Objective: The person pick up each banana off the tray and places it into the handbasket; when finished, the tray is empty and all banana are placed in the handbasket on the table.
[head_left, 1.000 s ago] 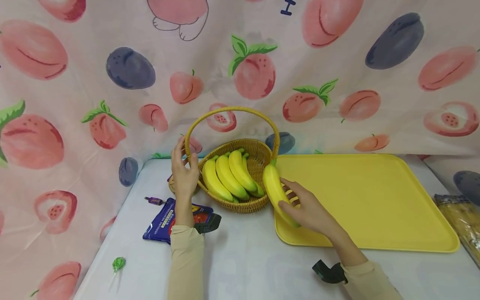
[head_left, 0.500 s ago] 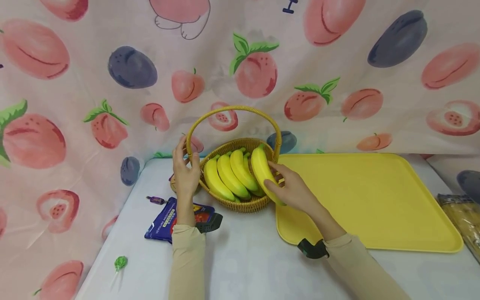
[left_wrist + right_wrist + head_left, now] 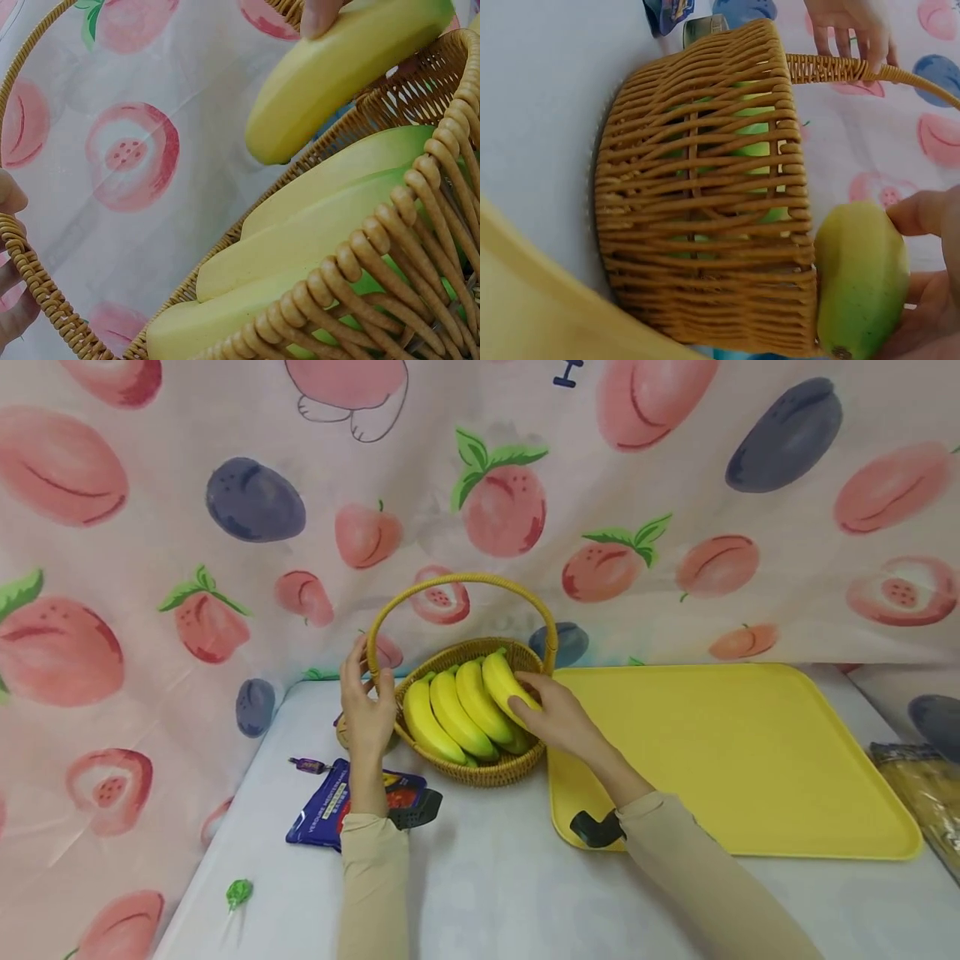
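A wicker basket (image 3: 487, 772) with a tall arched handle (image 3: 465, 578) stands at the table's back. Several yellow bananas (image 3: 457, 714) with green ends lie side by side in it. My left hand (image 3: 367, 710) holds the handle low on its left side, thumb in front. Over the basket's right side, my right hand (image 3: 558, 714) grips another banana (image 3: 502, 685) between thumb and fingers. In the left wrist view this banana (image 3: 337, 75) is tilted above the others. The right wrist view shows its green end (image 3: 862, 292) beside the basket rim (image 3: 799, 195).
A yellow tray (image 3: 727, 760) lies right of the basket. Left are a blue packet (image 3: 322, 814), a small purple-wrapped candy (image 3: 309, 766) and a green lollipop (image 3: 238, 893). A clear bag (image 3: 918, 797) sits at the far right. A small tin (image 3: 705, 30) stands behind the basket's left side.
My right hand has carried the banana from above the tray's left edge leftward and away from me, over the basket. The left hand has stayed on the handle.
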Demonstrator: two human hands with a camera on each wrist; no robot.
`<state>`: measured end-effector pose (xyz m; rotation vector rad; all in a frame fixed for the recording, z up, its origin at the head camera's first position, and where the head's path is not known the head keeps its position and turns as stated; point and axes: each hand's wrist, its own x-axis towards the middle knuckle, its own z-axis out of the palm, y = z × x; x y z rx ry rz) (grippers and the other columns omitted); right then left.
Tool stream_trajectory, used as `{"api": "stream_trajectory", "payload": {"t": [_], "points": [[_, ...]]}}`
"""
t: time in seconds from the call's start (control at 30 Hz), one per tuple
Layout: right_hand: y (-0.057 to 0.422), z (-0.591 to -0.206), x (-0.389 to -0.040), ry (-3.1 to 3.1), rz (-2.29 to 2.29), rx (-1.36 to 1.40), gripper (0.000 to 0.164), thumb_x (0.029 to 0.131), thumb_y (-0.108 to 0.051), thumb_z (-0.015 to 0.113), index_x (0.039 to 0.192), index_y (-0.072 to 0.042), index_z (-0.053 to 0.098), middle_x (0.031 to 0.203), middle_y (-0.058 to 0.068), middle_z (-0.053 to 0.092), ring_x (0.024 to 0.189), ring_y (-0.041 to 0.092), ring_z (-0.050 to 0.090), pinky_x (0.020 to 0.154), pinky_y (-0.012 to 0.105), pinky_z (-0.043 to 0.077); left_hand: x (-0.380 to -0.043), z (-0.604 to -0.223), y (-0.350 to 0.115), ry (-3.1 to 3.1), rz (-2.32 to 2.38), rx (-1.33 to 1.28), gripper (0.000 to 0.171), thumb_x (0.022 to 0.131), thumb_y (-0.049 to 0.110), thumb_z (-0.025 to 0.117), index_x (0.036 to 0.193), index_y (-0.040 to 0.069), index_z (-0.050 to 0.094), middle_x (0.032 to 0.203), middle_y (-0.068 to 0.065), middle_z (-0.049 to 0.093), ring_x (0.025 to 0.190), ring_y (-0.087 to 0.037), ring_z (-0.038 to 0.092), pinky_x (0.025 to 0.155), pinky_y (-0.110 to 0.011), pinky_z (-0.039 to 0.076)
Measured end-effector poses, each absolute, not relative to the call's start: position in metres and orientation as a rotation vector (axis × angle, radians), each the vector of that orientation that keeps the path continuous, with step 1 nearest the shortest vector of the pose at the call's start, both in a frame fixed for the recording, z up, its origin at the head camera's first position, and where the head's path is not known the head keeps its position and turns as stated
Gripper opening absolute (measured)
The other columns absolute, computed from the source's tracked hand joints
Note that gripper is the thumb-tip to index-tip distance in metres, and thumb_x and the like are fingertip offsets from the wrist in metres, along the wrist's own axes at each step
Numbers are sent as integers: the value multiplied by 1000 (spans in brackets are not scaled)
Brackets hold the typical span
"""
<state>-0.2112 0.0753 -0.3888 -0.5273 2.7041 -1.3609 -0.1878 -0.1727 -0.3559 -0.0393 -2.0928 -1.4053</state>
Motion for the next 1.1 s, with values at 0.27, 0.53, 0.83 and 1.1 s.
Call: {"api": "stream_trajectory", "payload": {"t": [0.27, 0.53, 0.83, 1.1], "points": [[53, -392, -227, 2727, -1335, -521, 56, 96, -31, 50, 142, -2, 38, 138, 17, 48, 124, 32, 49, 101, 46, 43, -184, -355, -176, -2091, -1408, -21, 52, 93, 0, 49, 143, 5, 37, 137, -22, 41, 124, -38, 44, 100, -54, 40], [40, -397, -233, 2774, -1215, -419, 55, 97, -28, 49, 143, 0, 36, 140, 21, 45, 128, 34, 45, 105, 46, 39, -182, -355, -177, -2094, -1402, -18, 52, 93, -1, 48, 143, 4, 37, 136, -23, 42, 124, -38, 44, 100, -56, 40], [36, -397, -231, 2902, -1010, -337, 55, 95, -29, 52, 140, 0, 41, 136, 23, 47, 119, 36, 53, 99, 46, 45, -183, -354, -174, -2093, -1403, -38, 51, 93, -1, 48, 143, 4, 38, 135, -24, 42, 123, -40, 44, 99, -56, 40], [38, -395, -232, 2965, -792, -350, 52, 96, -31, 49, 138, 0, 45, 132, 22, 51, 110, 36, 57, 91, 47, 49, -186, -354, -172, -2104, -1406, -34, 51, 93, 0, 48, 143, 7, 38, 136, -23, 41, 123, -37, 44, 100, -54, 40]]}}
